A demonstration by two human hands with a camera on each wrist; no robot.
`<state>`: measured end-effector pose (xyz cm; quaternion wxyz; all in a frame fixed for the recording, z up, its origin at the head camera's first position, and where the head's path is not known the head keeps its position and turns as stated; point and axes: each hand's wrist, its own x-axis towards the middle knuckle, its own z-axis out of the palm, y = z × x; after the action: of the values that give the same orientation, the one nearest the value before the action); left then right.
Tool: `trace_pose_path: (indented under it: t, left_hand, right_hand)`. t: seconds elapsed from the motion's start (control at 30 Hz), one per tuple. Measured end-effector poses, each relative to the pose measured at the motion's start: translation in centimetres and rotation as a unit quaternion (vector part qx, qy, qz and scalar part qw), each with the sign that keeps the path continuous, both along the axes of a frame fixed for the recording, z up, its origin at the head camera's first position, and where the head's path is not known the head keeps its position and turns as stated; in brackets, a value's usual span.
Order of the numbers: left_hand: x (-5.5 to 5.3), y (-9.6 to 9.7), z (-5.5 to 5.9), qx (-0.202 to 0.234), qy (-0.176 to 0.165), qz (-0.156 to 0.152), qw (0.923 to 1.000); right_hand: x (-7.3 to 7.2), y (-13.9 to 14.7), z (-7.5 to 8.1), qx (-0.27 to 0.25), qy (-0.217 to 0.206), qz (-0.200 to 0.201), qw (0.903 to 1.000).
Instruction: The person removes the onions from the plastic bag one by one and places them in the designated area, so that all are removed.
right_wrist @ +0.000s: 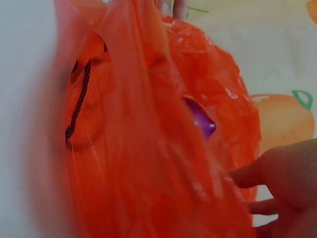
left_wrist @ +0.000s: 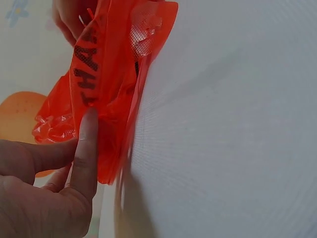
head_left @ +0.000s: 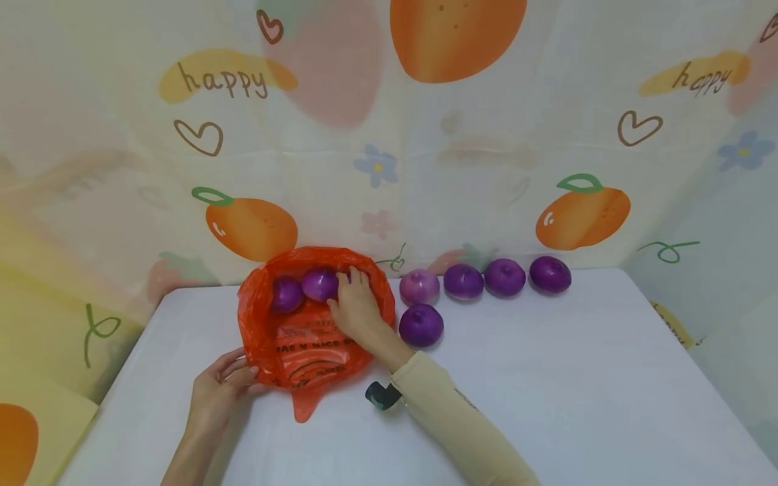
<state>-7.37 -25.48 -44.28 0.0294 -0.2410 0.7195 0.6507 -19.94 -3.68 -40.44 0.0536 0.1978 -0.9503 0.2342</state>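
A red plastic bag (head_left: 316,368) with dark printing lies with its mouth spread wide on the table. Two purple onions (head_left: 287,294) show inside it. My left hand (head_left: 221,385) pinches the bag's left edge between thumb and fingers, also seen in the left wrist view. Inside the bag's right side, my right hand (head_left: 360,304) has its fingers bent over a third purple onion, mostly covered by them. In the right wrist view the bag's wall hides part of that hand, while one onion (right_wrist: 200,119) shows past the rim.
Right of the bag, several purple onions (head_left: 464,281) stand in a row along the table's back edge. Another onion (head_left: 421,325) sits in front of the row. Behind the white table (head_left: 547,391) hangs a fruit-patterned cloth (head_left: 425,175).
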Motion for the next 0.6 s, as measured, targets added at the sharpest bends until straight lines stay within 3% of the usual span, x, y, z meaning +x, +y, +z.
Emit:
trace_pose_path:
  t: [0.23,0.4,0.6]
  left_hand:
    - [0.0,0.2,-0.2,-0.008,-0.003,-0.005,1.0]
    - [0.1,0.3,-0.4,-0.012,-0.006,-0.007,0.9999]
    - [0.1,0.3,-0.4,-0.032,-0.009,-0.005,0.9994]
  right_hand:
    - [-0.3,0.2,-0.1,0.018,0.021,-0.06,0.9978]
    - [-0.2,0.9,-0.8,0.048,-0.009,-0.03,0.9984]
    - [0.5,1.1,-1.1,0.006,-0.082,0.014,0.9965]
